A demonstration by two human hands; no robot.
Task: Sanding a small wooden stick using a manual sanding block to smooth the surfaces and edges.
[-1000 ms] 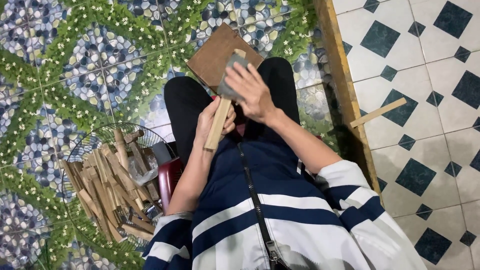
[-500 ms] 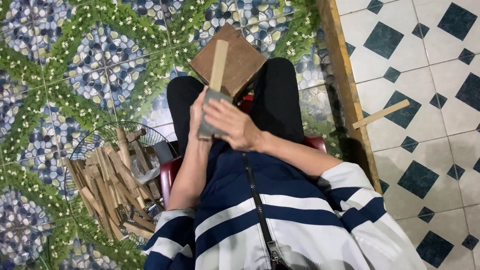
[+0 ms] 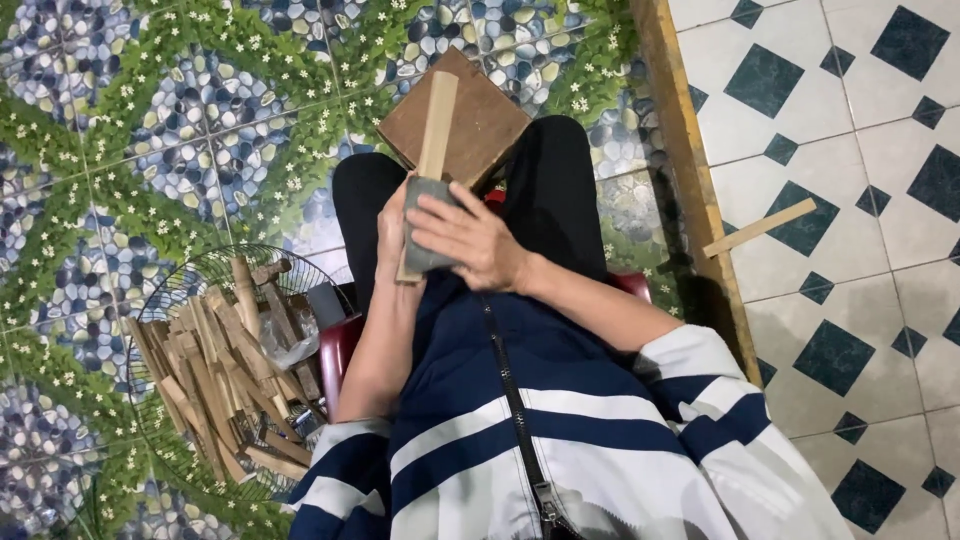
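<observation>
My left hand point(image 3: 391, 225) grips a pale wooden stick point(image 3: 433, 135) near its lower end; the stick points away from me over a brown wooden block point(image 3: 480, 125) on the floor between my knees. My right hand point(image 3: 468, 238) presses a grey pad, probably sandpaper point(image 3: 418, 195), around the stick's lower part. Both hands are above my lap, over black trousers and a navy top with white stripes.
A round wire basket point(image 3: 165, 300) at my left holds several wooden sticks point(image 3: 215, 370), a hammer-like tool and a plastic bag. A red stool edge point(image 3: 335, 350) shows beside it. A wooden threshold point(image 3: 685, 170) divides the patterned floor from white tiles, where a loose stick point(image 3: 760, 227) lies.
The stick swung from tilting toward me to pointing away over the brown block. My right hand slid down with the grey pad to the stick's lower part.
</observation>
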